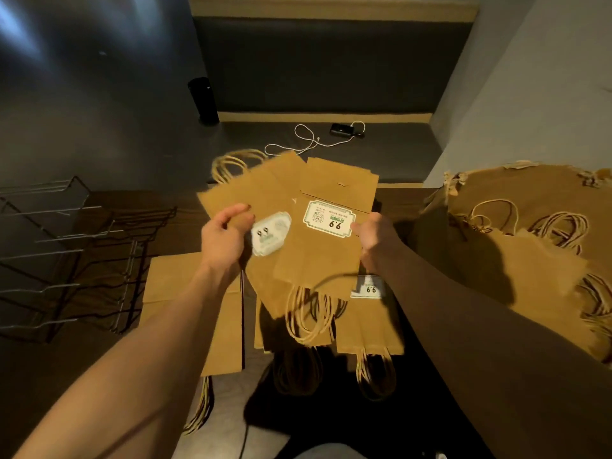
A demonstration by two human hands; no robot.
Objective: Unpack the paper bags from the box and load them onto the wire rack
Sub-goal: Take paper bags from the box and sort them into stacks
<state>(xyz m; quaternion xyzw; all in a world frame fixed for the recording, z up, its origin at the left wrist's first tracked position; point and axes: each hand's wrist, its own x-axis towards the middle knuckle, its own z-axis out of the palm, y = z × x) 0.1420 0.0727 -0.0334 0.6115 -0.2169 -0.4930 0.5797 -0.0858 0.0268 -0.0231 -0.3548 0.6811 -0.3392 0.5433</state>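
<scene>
Open lane toward the rack

Bare tabletop (99,352) is lying open between the flat paper bags (195,293) and the wire rack (66,246) at its left edge; the torn box (530,260) is crowding the right edge.

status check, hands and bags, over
Left hand and right hand grip a fanned bunch of paper bags by its sides. Wire rack holds no bags. More bags lie flat beneath.

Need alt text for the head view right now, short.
Both hands, left hand and right hand, hold a fanned bundle of flat paper bags over more bags lying below. Wire rack sits left, torn box right.
</scene>
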